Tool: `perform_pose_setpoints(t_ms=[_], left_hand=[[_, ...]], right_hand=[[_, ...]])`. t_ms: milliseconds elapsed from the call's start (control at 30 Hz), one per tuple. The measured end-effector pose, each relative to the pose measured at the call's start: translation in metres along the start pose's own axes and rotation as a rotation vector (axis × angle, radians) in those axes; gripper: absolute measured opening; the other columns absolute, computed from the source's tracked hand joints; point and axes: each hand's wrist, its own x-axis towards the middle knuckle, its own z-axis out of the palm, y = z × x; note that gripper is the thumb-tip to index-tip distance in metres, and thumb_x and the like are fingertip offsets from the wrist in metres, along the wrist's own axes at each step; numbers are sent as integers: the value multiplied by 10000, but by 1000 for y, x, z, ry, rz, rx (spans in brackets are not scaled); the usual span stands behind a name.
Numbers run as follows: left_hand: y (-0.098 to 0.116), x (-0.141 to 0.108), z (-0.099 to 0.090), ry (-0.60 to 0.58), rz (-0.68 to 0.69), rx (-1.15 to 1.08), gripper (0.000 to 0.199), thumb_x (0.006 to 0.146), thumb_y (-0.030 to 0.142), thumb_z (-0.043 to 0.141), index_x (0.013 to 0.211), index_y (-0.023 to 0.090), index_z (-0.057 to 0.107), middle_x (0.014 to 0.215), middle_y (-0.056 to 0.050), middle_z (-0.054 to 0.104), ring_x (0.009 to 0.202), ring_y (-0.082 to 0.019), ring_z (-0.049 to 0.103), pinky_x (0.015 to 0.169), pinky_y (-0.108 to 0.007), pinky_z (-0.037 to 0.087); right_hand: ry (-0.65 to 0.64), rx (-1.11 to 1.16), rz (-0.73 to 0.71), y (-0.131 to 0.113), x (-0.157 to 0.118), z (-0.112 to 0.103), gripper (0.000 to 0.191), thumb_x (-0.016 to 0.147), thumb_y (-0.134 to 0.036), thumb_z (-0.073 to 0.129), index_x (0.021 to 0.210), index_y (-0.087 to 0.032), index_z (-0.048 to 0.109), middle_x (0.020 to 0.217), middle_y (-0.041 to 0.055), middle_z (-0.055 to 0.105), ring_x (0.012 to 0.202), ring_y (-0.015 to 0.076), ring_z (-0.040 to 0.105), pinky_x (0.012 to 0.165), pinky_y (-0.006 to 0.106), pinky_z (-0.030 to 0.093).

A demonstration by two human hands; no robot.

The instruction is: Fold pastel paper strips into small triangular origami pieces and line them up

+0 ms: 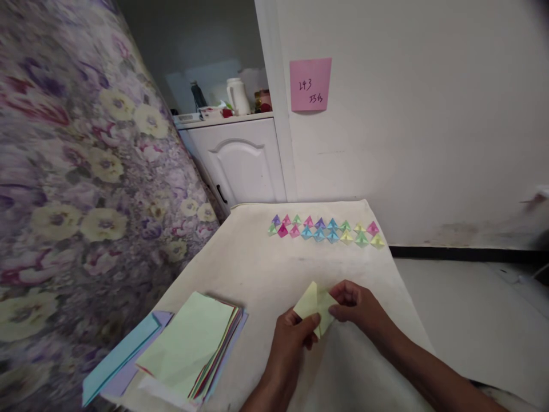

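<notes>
A pale yellow sheet of folded paper (309, 298) is held up over the near part of the table, its corners forming a diamond with a crease down the middle. My left hand (295, 332) grips its lower left side, thumb on the front and fingers behind. At the right corner, my right hand (351, 303) pinches the paper between thumb and fingers. Farther back on the table lie two rows of small folded paper pieces (319, 234) in purple, pink, green, blue and yellow.
A stack of coloured paper (193, 337), light green on top, lies at the left beside blue folded paper (124, 355). The cloth-covered table (257, 263) meets a wall bearing a pink note (310, 84). A floral curtain (107, 189) hangs left; a white cabinet (240, 166) stands behind.
</notes>
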Motion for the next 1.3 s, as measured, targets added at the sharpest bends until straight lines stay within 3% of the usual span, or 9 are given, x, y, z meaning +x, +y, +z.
perform_pose_setpoints(t_ms=[267,400,500,567,633,733,867,1133,1300], left_hand=[[5,-2,2,37,-11,-34,335,600,404,713,752,112,651,500,27,518,393,-45,292,406,-197,159],[9,-2,0,66,0,-24,302,608,386,705,705,109,637,486,28,500,389,-43,281,404,-198,143],[7,-1,-1,68,4,-16,293,611,375,701,694,103,633,480,28,493,386,-41,273,404,-199,142],[5,-1,0,54,-1,-14,305,615,386,696,707,102,636,488,23,500,388,-44,286,404,-201,151],[3,-2,1,44,-2,-19,310,613,388,698,720,104,638,490,24,499,390,-47,300,404,-202,165],[4,-5,5,33,-10,-29,284,613,362,702,728,109,640,488,36,486,394,-43,300,404,-195,181],[9,-9,8,5,28,25,226,655,311,675,764,114,649,474,56,445,405,-42,314,406,-180,211],[11,-8,5,-5,146,217,213,695,302,639,792,113,635,474,37,489,435,-81,417,421,-189,305],[13,-9,4,14,180,239,184,690,276,640,795,125,631,502,34,519,457,-85,440,439,-186,325]], right_hand=[[-26,9,-2,2,0,1,190,571,-174,665,721,-161,548,609,-24,603,522,102,525,504,223,387],[58,-118,-63,-1,-1,-4,201,600,-178,656,772,-166,553,625,-20,585,573,125,542,540,241,420],[167,-237,-213,-8,-8,-2,112,687,-209,603,787,-182,560,817,29,617,751,164,577,671,285,462],[130,-252,-305,-10,-12,2,64,705,-194,587,766,-186,571,1054,55,579,920,184,556,798,312,447],[51,-248,-312,-9,-15,6,49,705,-188,589,754,-185,595,1152,58,533,986,198,535,824,317,436],[-51,-190,-256,-4,-13,9,112,716,-199,585,818,-188,630,1040,51,584,918,198,560,767,304,444],[-78,-121,-188,2,-10,8,171,706,-191,600,871,-187,645,811,15,625,760,169,568,682,266,429],[-86,-78,-108,2,-10,9,206,680,-185,614,883,-183,650,768,16,650,696,166,570,629,256,417],[-51,-192,-127,-6,-13,9,181,675,-178,615,850,-188,660,750,6,648,683,154,552,621,246,408]])
